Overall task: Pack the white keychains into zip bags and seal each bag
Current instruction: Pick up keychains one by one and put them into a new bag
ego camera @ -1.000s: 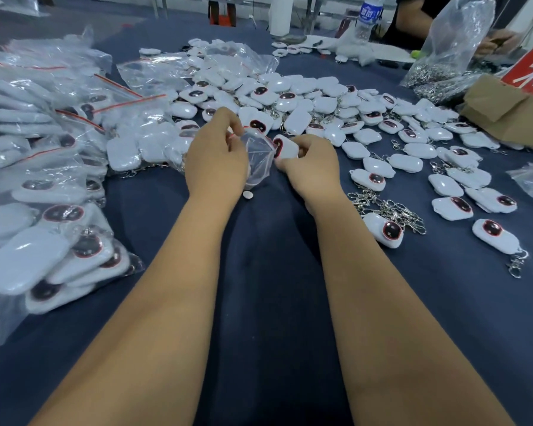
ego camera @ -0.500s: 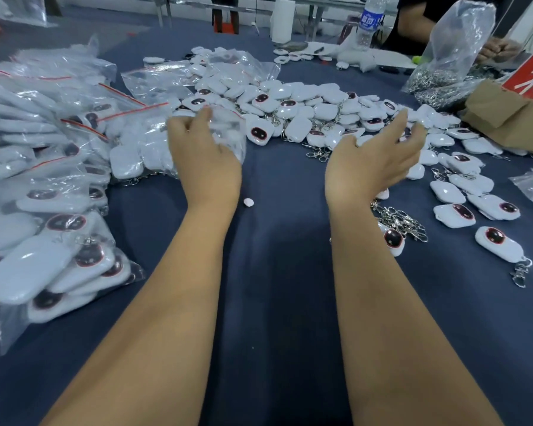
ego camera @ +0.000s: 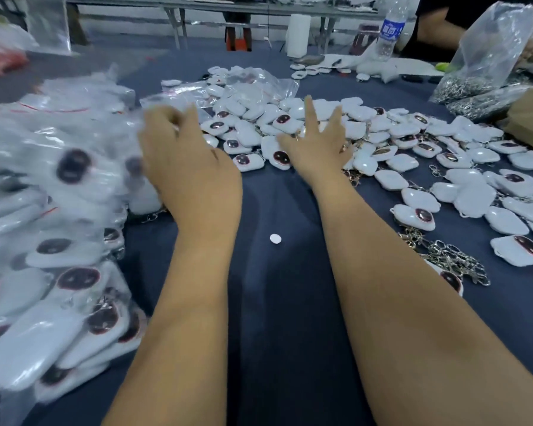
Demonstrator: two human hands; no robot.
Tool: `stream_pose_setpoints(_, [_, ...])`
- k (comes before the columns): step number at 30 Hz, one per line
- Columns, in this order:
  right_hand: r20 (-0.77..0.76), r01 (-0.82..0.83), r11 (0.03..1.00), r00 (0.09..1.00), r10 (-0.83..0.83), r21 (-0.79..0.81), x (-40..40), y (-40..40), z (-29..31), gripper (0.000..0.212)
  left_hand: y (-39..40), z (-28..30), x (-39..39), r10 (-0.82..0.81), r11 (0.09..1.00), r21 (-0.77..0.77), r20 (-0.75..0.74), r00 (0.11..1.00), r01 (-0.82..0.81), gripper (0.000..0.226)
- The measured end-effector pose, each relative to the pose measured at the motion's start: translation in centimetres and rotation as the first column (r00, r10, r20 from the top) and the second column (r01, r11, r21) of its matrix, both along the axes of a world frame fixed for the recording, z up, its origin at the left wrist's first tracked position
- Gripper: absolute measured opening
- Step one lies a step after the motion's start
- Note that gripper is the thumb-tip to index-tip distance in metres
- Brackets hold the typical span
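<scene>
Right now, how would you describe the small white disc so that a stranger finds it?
Look at the dark blue tablecloth between the person's two forearms. The small white disc lies there alone, flat and round, with no dark eye and no chain.

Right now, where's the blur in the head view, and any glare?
Head view: motion blur smears the left hand and the bagged keychains beside it; right hand and loose keychains read sharper. Soft glare on the plastic bags and the glossy white shells. Wide-angle stretch enlarges the forearms near the bottom edge.
</scene>
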State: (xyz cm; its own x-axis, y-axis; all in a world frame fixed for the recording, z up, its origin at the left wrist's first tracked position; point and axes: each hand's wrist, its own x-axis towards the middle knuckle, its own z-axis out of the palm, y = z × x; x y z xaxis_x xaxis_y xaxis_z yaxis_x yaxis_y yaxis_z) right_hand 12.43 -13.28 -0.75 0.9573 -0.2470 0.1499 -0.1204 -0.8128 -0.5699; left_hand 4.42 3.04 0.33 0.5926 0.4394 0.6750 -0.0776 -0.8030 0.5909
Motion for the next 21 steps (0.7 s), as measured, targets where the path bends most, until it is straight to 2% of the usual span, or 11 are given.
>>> stream_pose_setpoints(3, [-0.108,-0.069,0.986,0.993,0.053,-0.151,-0.2,0.2,-0.4,0.069,-1.2,-1.8,-0.3,-0.144,0.986,0.042,-0.267,0.953,0.16,0.03])
stream_pose_setpoints(5, [-0.05,-0.062,0.981,0.997,0.053,-0.184,-1.2,0.0,-0.7,0.058,-1.4,-2.6,-0.3,-0.171,0.982,0.03,-0.302,0.938,0.188,0.024])
stream_pose_setpoints(8, [0.053,-0.04,0.971,0.997,0.054,-0.237,-3.4,-0.1,-1.4,0.043,-1.6,-2.2,-0.2,-0.315,0.945,-0.136,-0.12,0.941,0.299,0.03])
stream_pose_setpoints(10, [0.099,-0.036,0.969,0.993,0.062,-0.246,-4.9,-0.4,-1.5,0.038,-2.2,-1.7,-0.9,-0.466,0.848,-0.285,0.003,0.885,0.448,0.031])
stream_pose_setpoints(15, [0.216,-0.01,0.994,0.976,0.034,-0.112,-7.9,-1.5,-1.4,0.038,-3.0,-1.7,-2.2,-0.613,0.696,-0.437,0.051,0.789,0.569,0.028])
stream_pose_setpoints(18, [0.285,0.027,1.0,0.958,-0.023,-0.013,-9.5,-1.3,-1.2,0.036,-3.0,-1.1,-2.7,-0.67,0.51,-0.587,0.188,0.718,0.629,0.028])
stream_pose_setpoints(19, [0.304,0.008,0.996,0.952,-0.036,0.093,-9.9,-1.3,-1.2,0.038,-3.2,-1.2,-2.7,-0.694,0.463,-0.61,0.202,0.691,0.643,0.03])
stream_pose_setpoints(20, [0.317,-0.031,0.972,0.947,-0.046,0.233,-10.3,-1.2,-1.2,0.041,-3.4,-1.3,-2.7,-0.722,0.458,-0.613,0.167,0.672,0.644,0.031])
stream_pose_setpoints(21, [0.339,-0.074,0.93,0.939,-0.056,0.359,-10.7,-1.2,-1.2,0.043,-3.7,-1.6,-2.7,-0.749,0.5,-0.583,0.081,0.658,0.64,0.029])
